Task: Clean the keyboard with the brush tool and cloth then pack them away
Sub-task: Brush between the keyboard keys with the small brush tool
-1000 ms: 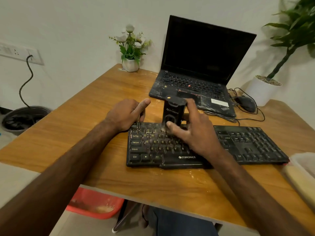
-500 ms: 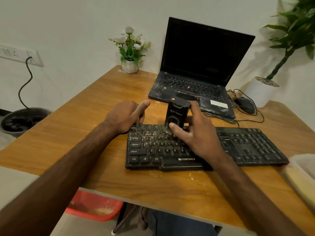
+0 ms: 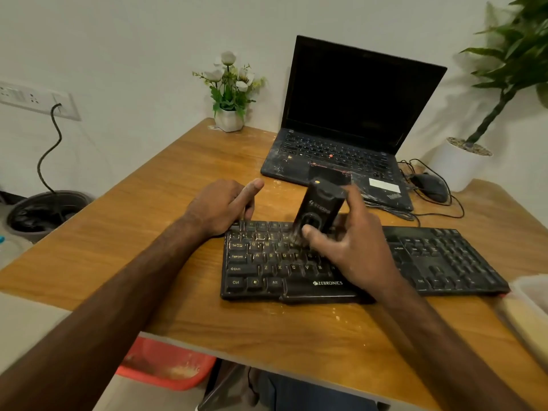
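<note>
A black keyboard (image 3: 439, 259), dusted with pale crumbs on its left keys, lies across the wooden desk (image 3: 154, 241). My right hand (image 3: 353, 250) grips a black block-shaped brush tool (image 3: 318, 207), tilted to the right, its bristle end down on the upper key rows. My left hand (image 3: 221, 206) rests at the keyboard's far left corner, fingers curled over the edge and thumb stretched out. No cloth is in view.
An open black laptop (image 3: 350, 123) stands behind the keyboard, a wired mouse (image 3: 430, 185) to its right. A small flower pot (image 3: 229, 120) and a large white planter (image 3: 456, 164) stand at the back. A pale container (image 3: 530, 310) sits at the right edge, an orange tray (image 3: 166, 366) below the desk.
The brush tool has tipped over to the right in my right hand while its bristles stay on the upper key rows. My left hand has held its place.
</note>
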